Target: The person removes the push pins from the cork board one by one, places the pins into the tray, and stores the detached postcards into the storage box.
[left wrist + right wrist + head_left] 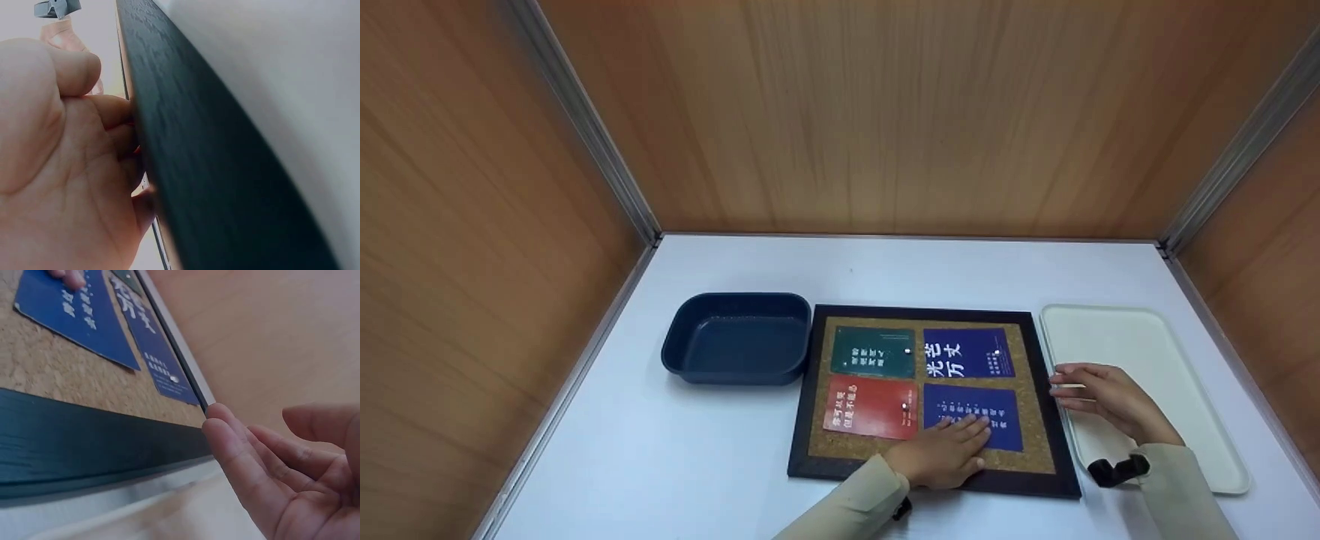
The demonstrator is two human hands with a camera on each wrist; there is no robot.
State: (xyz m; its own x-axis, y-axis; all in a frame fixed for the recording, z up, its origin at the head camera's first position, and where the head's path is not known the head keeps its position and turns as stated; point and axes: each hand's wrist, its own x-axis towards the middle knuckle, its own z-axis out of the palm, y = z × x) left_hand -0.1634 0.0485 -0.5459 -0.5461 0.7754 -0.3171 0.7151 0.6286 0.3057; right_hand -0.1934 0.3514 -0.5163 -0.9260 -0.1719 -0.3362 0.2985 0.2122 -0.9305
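Observation:
A cork board (1042,450) in a dark frame lies flat, with a green card (874,351), a red card (870,412) and two blue cards on it. My left hand (941,454) reaches over the front frame edge, its extended fingers resting on the lower blue card (1006,420) and covering part of it. Small round pins show on the green, red and upper blue card (979,364). At the frame's right side, my right hand (1110,397) hovers with fingers loosely extended and nothing in them. In the right wrist view its fingertips (222,433) come right at the frame's edge.
Left of the board stands a deep dark-blue dish (742,352), close against the frame. A pale flat tray (1140,337) lies to the right, partly under my right hand. Wooden panels (885,120) enclose the white table (660,450) at the back and sides.

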